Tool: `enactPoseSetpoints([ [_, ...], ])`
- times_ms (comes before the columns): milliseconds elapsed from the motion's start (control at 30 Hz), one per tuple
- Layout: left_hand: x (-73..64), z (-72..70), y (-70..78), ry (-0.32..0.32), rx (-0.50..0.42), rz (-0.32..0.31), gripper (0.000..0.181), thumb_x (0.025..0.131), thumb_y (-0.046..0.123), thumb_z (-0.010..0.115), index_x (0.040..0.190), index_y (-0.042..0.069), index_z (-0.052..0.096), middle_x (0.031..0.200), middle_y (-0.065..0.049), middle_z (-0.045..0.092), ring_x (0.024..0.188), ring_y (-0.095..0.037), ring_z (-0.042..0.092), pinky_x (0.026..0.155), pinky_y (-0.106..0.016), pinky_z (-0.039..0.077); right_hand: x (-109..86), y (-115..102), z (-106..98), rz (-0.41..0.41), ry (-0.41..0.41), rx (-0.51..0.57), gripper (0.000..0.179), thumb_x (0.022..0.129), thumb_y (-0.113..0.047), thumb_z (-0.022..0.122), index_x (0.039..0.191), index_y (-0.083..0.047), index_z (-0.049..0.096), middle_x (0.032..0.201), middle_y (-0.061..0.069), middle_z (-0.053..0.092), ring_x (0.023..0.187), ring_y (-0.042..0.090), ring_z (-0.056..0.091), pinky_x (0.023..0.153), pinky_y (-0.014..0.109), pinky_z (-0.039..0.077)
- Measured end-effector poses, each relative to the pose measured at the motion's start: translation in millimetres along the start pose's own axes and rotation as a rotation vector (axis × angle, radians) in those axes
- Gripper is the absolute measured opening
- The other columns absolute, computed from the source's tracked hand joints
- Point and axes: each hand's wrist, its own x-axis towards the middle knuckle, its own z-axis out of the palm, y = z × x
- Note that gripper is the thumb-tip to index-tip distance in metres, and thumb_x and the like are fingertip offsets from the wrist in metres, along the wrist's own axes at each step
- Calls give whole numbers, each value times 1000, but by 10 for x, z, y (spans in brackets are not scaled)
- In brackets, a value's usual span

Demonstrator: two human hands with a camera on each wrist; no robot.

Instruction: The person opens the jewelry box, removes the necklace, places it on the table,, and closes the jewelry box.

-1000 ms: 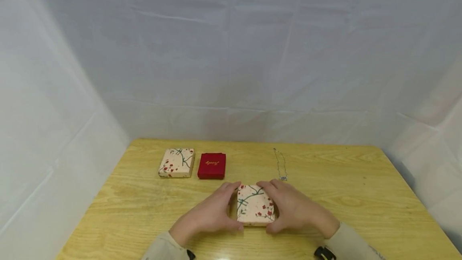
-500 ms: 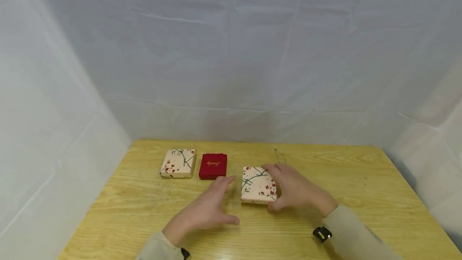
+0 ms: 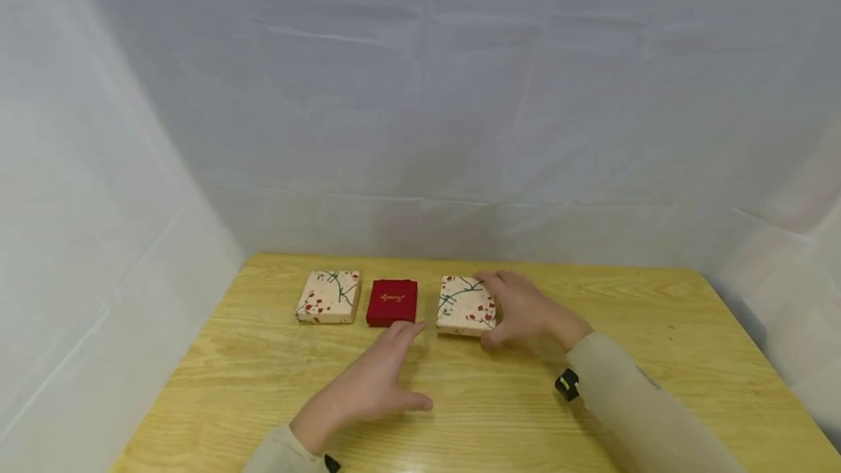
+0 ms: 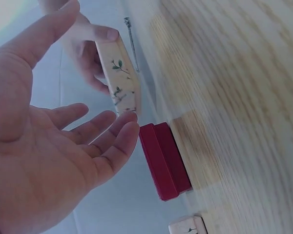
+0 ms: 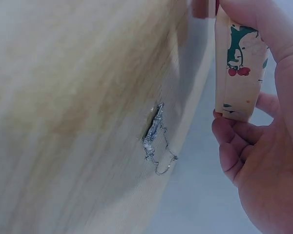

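Observation:
My right hand point(image 3: 525, 312) grips a cream box point(image 3: 465, 305) with a red-blossom and green-branch print by its right side, thumb at the near edge and fingers at the far edge. In the left wrist view this box point(image 4: 118, 78) hangs a little off the tabletop. My left hand point(image 3: 371, 378) holds nothing; its fingers are spread, just in front of a red box point(image 3: 392, 303) with gold lettering. A silver chain necklace point(image 5: 155, 134) lies on the table below the right hand in the right wrist view; in the head view it is hidden.
A second cream floral box point(image 3: 330, 298) sits left of the red one, near the back of the wooden table point(image 3: 499, 414). White cloth point(image 3: 420, 108) hangs behind the table and on both sides.
Both hands held the cream box at first; my left hand has let go and drawn slightly left. My right hand has carried the box toward the back, level with the red box.

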Motion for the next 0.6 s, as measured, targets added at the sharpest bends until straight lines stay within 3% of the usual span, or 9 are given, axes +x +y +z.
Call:
enactPoseSetpoints([
  [600, -57, 1, -30, 16, 67, -17, 111, 77, 40, 96, 165, 9, 34, 158, -12, 44, 146, -33, 43, 118, -54, 39, 269, 214, 36, -3, -92, 10, 112, 80, -48, 88, 167, -8, 30, 163, 23, 41, 150, 50, 33, 119, 72, 24],
])
